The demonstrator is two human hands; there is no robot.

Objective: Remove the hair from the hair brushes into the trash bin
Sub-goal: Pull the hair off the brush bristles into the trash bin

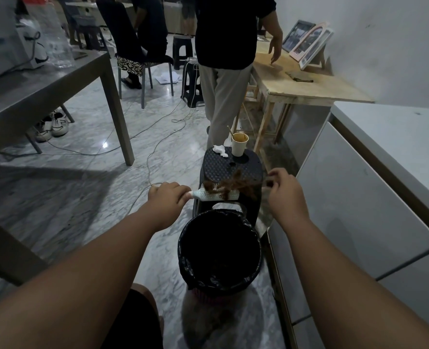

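Observation:
My left hand (167, 197) grips the handle of a pale mint hair brush (216, 195), held level above the far rim of the trash bin. A tangle of brown hair (229, 186) sits on the bristles and stretches to the right. My right hand (284, 188) is just right of the brush, its fingertips pinching strands of that hair. The trash bin (183, 248), lined with a black bag, stands on the floor below and between my arms; its inside is dark.
A black plastic stool (218, 165) behind the bin carries a paper cup (239, 144) and a crumpled tissue (219, 150). A person (223, 71) stands just beyond it. A grey table (57, 89) is left, white cabinets (359, 197) right, cables on the marble floor.

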